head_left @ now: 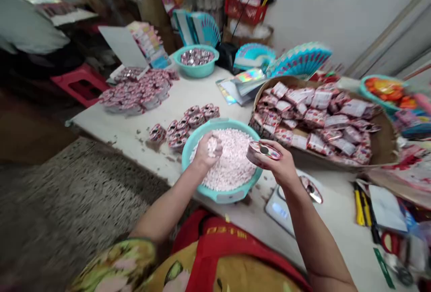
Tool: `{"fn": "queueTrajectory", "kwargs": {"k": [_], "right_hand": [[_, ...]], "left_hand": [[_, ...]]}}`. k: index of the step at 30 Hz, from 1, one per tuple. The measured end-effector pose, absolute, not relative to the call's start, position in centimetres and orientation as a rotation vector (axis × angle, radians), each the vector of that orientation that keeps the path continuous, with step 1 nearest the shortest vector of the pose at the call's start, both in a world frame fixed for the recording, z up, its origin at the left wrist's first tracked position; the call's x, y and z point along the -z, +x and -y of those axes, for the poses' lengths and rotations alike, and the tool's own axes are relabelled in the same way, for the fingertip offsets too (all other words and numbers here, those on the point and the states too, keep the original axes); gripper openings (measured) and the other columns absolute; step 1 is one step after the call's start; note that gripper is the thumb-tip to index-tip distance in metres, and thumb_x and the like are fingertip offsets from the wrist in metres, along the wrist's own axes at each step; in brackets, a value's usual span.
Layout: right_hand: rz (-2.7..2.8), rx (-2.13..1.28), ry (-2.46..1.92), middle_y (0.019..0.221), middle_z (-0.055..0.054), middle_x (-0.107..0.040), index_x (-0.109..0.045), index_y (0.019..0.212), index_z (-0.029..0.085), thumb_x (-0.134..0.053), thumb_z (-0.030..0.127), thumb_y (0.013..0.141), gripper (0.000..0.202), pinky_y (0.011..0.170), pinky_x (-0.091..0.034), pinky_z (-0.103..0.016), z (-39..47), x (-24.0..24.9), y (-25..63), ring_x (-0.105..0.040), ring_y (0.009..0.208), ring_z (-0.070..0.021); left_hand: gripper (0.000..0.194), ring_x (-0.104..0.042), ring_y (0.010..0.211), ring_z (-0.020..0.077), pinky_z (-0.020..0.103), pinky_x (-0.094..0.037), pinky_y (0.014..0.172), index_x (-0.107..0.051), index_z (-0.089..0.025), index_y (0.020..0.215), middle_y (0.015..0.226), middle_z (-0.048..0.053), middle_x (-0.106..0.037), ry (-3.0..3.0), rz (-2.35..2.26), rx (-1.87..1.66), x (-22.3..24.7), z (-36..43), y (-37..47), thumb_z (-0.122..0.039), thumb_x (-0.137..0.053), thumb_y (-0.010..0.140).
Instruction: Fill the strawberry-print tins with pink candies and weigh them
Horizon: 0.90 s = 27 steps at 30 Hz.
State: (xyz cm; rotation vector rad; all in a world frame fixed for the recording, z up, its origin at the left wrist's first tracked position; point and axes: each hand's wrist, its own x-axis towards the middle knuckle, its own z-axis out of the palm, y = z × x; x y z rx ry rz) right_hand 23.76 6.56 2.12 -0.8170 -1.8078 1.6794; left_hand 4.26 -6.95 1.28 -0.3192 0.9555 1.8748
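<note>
My left hand is over a turquoise basin, its fingers curled around a handful of small pale pink pellets. More of these pellets fill the basin. At the basin's right rim, my right hand grips a small oval printed container with a dark round opening in its top. Beyond the basin, to the left, stand several similar containers. A digital scale lies partly behind my right forearm, and a shiny oval container sits there too.
A large cardboard box of wrapped printed packs is at the right. Stacked containers and another basin stand farther back. Yellow-handled cutters and scissors lie at the right. A red stool is beyond the table's left edge.
</note>
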Motion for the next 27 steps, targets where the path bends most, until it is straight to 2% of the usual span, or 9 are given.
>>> {"fn": "queueTrajectory", "kwargs": {"k": [3, 6, 8, 11, 18, 23, 27], "right_hand": [[1.966, -1.699, -0.742, 0.104, -0.006, -0.078, -0.076, 0.109, 0.019, -0.085, 0.041, 0.066, 0.049, 0.091, -0.057, -0.036, -2.8, 0.4, 20.4, -0.073, 0.095, -0.0236], [2.075, -1.651, -0.686, 0.108, -0.007, -0.078, -0.076, 0.111, 0.018, -0.077, 0.037, 0.070, 0.046, 0.097, -0.055, -0.040, -1.0, 1.7, 18.1, -0.073, 0.101, -0.0265], [2.126, -1.593, -0.677, 0.112, -0.008, -0.078, -0.075, 0.114, 0.017, -0.074, 0.035, 0.070, 0.047, 0.100, -0.055, -0.043, -0.7, 1.9, 17.4, -0.073, 0.106, -0.0287], [2.179, -1.536, -0.701, 0.120, -0.008, -0.077, -0.075, 0.116, 0.018, -0.074, 0.034, 0.070, 0.048, 0.104, -0.054, -0.044, -0.8, 1.7, 17.1, -0.072, 0.113, -0.0305], [2.227, -1.503, -0.814, 0.119, -0.007, -0.078, -0.076, 0.117, 0.019, -0.076, 0.032, 0.072, 0.047, 0.100, -0.056, -0.043, -1.2, 1.0, 17.3, -0.073, 0.113, -0.0316], [2.210, -1.464, -0.808, 0.114, -0.006, -0.079, -0.076, 0.117, 0.020, -0.076, 0.029, 0.072, 0.046, 0.097, -0.057, -0.040, -1.3, 0.7, 17.5, -0.074, 0.106, -0.0288], [2.202, -1.446, -0.843, 0.109, -0.006, -0.080, -0.077, 0.113, 0.019, -0.078, 0.030, 0.072, 0.042, 0.093, -0.057, -0.038, -1.5, 0.7, 17.6, -0.075, 0.102, -0.0276]], "left_hand": [[0.034, -0.042, 0.037, 0.0051, 0.015, -0.024, 0.035, -0.047, -0.019, 0.075, 0.056, -0.006, -0.047, -0.169, -0.896, -2.010, -3.1, 6.7, 4.5, -0.040, -0.070, 0.088], [0.041, -0.052, 0.045, 0.0071, 0.017, -0.035, 0.041, -0.049, -0.019, 0.073, 0.058, -0.006, -0.049, -0.078, -1.004, -2.157, -3.5, 5.8, 5.7, -0.046, -0.079, 0.079], [0.043, -0.057, 0.051, 0.0089, 0.019, -0.042, 0.047, -0.051, -0.018, 0.072, 0.062, -0.005, -0.053, -0.003, -1.089, -2.240, -3.0, 5.3, 6.7, -0.046, -0.083, 0.073], [0.044, -0.060, 0.054, 0.0100, 0.022, -0.047, 0.052, -0.051, -0.018, 0.071, 0.065, -0.004, -0.056, 0.061, -1.149, -2.299, -2.1, 4.8, 7.5, -0.045, -0.085, 0.070], [0.044, -0.051, 0.048, 0.0073, 0.022, -0.039, 0.044, -0.052, -0.019, 0.073, 0.067, -0.005, -0.053, 0.109, -1.204, -2.211, -1.7, 4.1, 7.1, -0.046, -0.087, 0.070], [0.051, -0.053, 0.051, 0.0073, 0.021, -0.042, 0.048, -0.043, -0.020, 0.068, 0.061, -0.007, -0.043, 0.185, -1.198, -2.241, -1.7, 3.5, 7.2, -0.045, -0.087, 0.071], [0.045, -0.052, 0.050, 0.0071, 0.021, -0.039, 0.047, -0.051, -0.019, 0.074, 0.066, -0.006, -0.052, 0.198, -1.197, -2.182, -1.8, 3.4, 7.5, -0.047, -0.086, 0.072]]}}
